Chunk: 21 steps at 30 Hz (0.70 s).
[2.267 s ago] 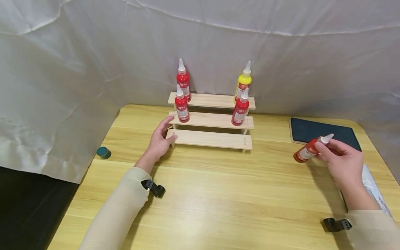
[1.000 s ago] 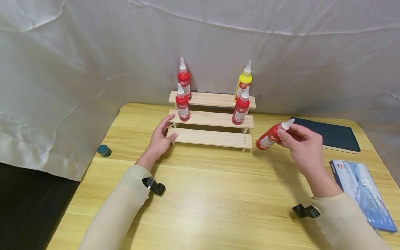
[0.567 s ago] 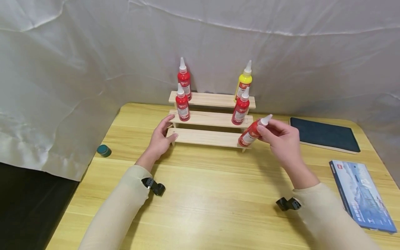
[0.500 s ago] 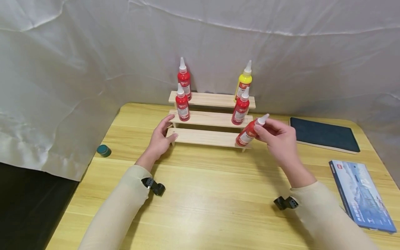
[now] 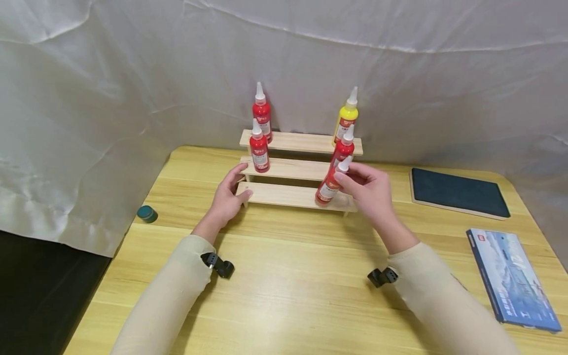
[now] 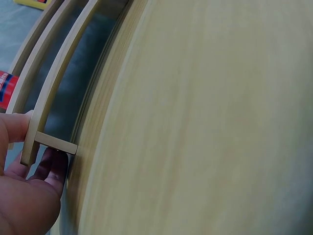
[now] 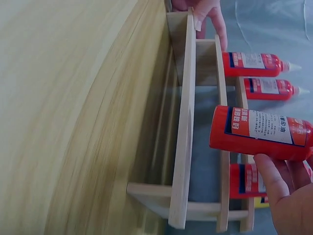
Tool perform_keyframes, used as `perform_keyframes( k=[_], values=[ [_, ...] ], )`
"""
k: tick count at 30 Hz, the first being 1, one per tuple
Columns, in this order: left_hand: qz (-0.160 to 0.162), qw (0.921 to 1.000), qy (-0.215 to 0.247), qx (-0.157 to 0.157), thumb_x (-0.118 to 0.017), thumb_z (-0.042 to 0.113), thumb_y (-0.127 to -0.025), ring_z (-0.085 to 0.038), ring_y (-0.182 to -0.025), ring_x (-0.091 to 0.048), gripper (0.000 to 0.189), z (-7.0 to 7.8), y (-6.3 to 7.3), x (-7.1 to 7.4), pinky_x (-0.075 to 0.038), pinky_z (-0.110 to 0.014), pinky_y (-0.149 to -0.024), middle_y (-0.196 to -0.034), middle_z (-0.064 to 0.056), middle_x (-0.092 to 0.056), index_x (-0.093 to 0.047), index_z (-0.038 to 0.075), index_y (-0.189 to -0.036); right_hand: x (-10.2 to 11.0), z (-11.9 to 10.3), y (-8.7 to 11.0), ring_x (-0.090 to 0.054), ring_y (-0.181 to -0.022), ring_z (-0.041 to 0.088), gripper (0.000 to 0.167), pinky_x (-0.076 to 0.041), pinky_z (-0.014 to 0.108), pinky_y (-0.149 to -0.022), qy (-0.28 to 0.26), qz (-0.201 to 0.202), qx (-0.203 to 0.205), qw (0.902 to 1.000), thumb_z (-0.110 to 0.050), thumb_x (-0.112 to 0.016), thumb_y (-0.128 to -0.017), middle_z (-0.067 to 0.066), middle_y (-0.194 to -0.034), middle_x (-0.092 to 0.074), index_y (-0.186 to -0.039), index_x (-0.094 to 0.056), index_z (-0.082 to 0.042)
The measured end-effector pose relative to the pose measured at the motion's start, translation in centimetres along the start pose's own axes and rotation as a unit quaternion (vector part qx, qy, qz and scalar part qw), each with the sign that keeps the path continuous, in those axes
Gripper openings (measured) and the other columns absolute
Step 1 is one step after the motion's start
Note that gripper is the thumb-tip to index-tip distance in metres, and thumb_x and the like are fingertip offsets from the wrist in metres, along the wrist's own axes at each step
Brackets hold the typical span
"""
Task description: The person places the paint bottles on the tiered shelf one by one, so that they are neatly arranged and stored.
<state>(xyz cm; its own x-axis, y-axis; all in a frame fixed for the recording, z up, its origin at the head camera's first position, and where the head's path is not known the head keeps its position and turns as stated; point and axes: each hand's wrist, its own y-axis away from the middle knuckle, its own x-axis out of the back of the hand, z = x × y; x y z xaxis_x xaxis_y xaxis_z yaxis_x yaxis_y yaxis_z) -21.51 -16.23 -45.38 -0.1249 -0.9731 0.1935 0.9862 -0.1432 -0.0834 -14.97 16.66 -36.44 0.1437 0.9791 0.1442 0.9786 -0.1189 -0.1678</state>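
Note:
A three-step wooden stand point(image 5: 284, 195) sits at the back of the table. My left hand point(image 5: 227, 199) grips its left end; in the left wrist view the thumb is on the lowest step and fingers curl below it. With thumb and fingers, my right hand point(image 5: 370, 192) pinches a red ink bottle point(image 5: 327, 191) near its white nozzle cap. The bottle tilts, and the right wrist view shows a gap between its base and the lowest step. One red bottle point(image 5: 259, 154) stands on the middle step's left, another red bottle point(image 5: 342, 148), partly hidden, on its right.
On the top step stand a red bottle point(image 5: 262, 116) at left and a yellow bottle point(image 5: 346, 118) at right. A dark notebook point(image 5: 459, 192) and a blue box point(image 5: 514, 281) lie at right. A small green jar point(image 5: 147, 214) sits near the left edge. Pale cloth point(image 5: 301, 64) hangs behind.
My right hand has carried the red bottle leftward from the table's right side to above the lowest step, and the bottle is now less tilted. My left hand has stayed on the stand.

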Motion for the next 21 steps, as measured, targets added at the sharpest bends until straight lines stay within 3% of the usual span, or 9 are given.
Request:
perform_keyframes(
  k=[5,11,18,21],
  values=[
    [-0.001,1.0,0.004,0.0,-0.064,-0.01,-0.092,-0.022,-0.133,-0.043,0.07,-0.1,0.0,0.1,-0.03,-0.042,-0.112,-0.146,-0.008,-0.05,-0.047,0.028,-0.148,-1.6,0.1,-0.9,-0.067,-0.093,0.019,0.037,-0.058,0.033,-0.075,-0.013,-0.026,-0.003,0.9996,-0.009,-0.078,-0.088,0.011,-0.107,-0.07,-0.122,-0.069,0.004],
    [-0.006,0.9999,0.014,0.003,-0.063,-0.011,-0.092,-0.026,-0.136,-0.041,0.07,0.0,0.0,0.0,-0.027,-0.042,-0.114,-0.148,-0.011,-0.048,-0.044,0.022,-0.151,-3.3,0.1,-1.7,-0.065,-0.093,0.019,0.034,-0.056,0.029,-0.08,0.036,-0.05,0.006,0.9981,-0.012,-0.078,-0.089,0.013,-0.108,-0.07,-0.12,-0.072,0.0],
    [-0.011,0.9999,0.009,0.009,-0.06,-0.014,-0.092,-0.033,-0.136,-0.041,0.067,2.7,1.0,-0.1,-0.028,-0.045,-0.113,-0.147,-0.019,-0.047,-0.042,0.011,-0.151,-4.9,0.5,-2.2,-0.065,-0.093,0.02,0.032,-0.055,0.031,-0.083,0.029,-0.072,0.033,0.9964,-0.009,-0.079,-0.087,0.016,-0.106,-0.071,-0.117,-0.073,0.001],
    [-0.012,0.9999,0.006,0.006,-0.061,-0.014,-0.092,-0.034,-0.136,-0.04,0.066,2.9,1.1,-0.1,-0.027,-0.047,-0.114,-0.147,-0.019,-0.047,-0.043,0.011,-0.151,-5.6,0.6,-2.2,-0.066,-0.095,0.02,0.032,-0.054,0.033,-0.085,0.03,-0.075,0.036,0.9961,-0.01,-0.08,-0.087,0.014,-0.107,-0.072,-0.116,-0.074,0.0]
  ],
)
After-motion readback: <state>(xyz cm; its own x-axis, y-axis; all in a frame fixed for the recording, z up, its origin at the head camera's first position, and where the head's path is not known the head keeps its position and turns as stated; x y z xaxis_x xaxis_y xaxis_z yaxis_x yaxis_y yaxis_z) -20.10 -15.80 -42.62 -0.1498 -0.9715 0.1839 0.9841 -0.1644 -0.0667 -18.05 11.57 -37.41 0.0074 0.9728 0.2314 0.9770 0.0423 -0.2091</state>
